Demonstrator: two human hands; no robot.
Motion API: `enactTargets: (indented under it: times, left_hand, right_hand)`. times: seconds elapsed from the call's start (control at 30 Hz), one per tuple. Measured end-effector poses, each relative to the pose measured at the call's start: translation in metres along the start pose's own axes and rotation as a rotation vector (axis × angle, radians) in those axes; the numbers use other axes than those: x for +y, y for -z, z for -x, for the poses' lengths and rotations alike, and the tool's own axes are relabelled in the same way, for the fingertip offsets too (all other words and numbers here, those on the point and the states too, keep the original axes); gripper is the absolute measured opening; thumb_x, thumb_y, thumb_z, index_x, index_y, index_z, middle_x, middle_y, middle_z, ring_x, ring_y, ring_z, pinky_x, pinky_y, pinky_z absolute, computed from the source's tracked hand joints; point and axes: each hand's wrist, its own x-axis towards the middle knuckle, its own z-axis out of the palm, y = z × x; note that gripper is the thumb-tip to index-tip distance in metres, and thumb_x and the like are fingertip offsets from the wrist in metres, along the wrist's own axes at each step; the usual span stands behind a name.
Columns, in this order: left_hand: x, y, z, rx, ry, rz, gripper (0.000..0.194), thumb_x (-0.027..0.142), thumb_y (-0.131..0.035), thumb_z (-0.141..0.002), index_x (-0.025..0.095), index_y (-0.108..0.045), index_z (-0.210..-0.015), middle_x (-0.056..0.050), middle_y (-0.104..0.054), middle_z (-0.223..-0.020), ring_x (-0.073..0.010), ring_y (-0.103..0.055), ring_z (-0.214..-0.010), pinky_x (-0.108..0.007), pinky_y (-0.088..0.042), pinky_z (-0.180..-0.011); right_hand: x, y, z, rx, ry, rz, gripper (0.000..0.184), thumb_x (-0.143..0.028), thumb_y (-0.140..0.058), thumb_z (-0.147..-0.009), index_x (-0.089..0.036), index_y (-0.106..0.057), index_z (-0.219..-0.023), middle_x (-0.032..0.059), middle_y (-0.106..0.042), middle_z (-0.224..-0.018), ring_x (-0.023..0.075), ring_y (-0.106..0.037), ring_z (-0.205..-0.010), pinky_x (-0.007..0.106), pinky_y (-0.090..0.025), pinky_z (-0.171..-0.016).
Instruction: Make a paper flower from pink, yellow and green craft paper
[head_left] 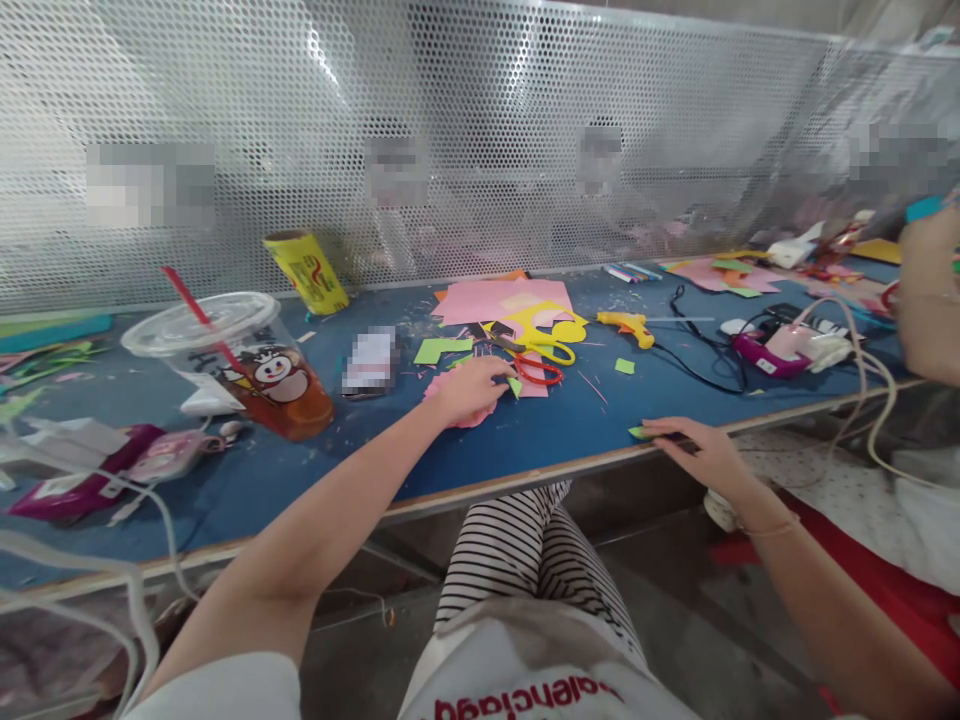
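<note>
My left hand (472, 388) pinches a small pointed green paper piece (514, 387) between thumb and fingers. Under that hand is a crumpled pink paper shape (480, 412), partly covered. Just beyond its fingertips lie red-handled scissors (541, 372) and yellow-handled scissors (556, 350), with their blades among paper scraps. At the table's front edge, my right hand (701, 450) is closed on another small green paper piece (640, 433). Farther back, a yellow glue gun (628, 326) lies on its side, and a green paper square (625, 367) rests in front of it.
Pink paper sheets (502, 298) and yellow cut paper (574, 325) lie at the back. On the left stand a tilted drink cup (277, 385), a yellow roll (307, 272) and a phone (369, 360). Purple power strips (772, 355) with cables sit both sides. Another person's arm (930, 290) reaches in at right.
</note>
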Motion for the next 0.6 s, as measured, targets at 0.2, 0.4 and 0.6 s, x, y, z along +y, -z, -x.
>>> enactTargets:
  times: [0.2, 0.4, 0.6]
  left_hand:
    - [0.001, 0.000, 0.000, 0.120, 0.132, 0.254, 0.018, 0.015, -0.058, -0.065, 0.022, -0.071, -0.076, -0.003, -0.068, -0.081, -0.0148, -0.061, -0.073, -0.025, -0.048, -0.072]
    - [-0.005, 0.003, -0.004, 0.214, 0.260, 0.647, 0.012, 0.026, -0.070, -0.059, 0.016, -0.063, -0.063, 0.001, -0.062, -0.063, -0.0120, -0.060, -0.063, -0.024, -0.048, -0.065]
    - [-0.012, 0.015, -0.004, 0.363, 0.489, 1.028, 0.023, 0.025, -0.074, -0.057, 0.012, -0.060, -0.070, 0.000, -0.062, -0.061, -0.0124, -0.063, -0.059, -0.028, -0.052, -0.067]
  right_hand:
    - [-0.011, -0.008, -0.017, 0.386, -0.284, -0.330, 0.023, -0.039, -0.059, -0.075, -0.026, -0.061, -0.093, 0.0059, -0.069, -0.091, 0.0226, -0.067, -0.083, 0.041, -0.055, -0.077]
    - [-0.027, -0.011, -0.100, 0.133, -0.184, -0.244, 0.023, -0.024, -0.056, -0.072, -0.018, -0.061, -0.094, 0.0076, -0.066, -0.104, 0.0178, -0.066, -0.081, 0.033, -0.053, -0.076]
    - [-0.042, -0.019, -0.193, -0.156, -0.126, 0.511, 0.026, -0.007, -0.047, -0.069, -0.011, -0.068, -0.084, 0.0149, -0.069, -0.091, 0.0226, -0.064, -0.090, 0.028, -0.045, -0.079]
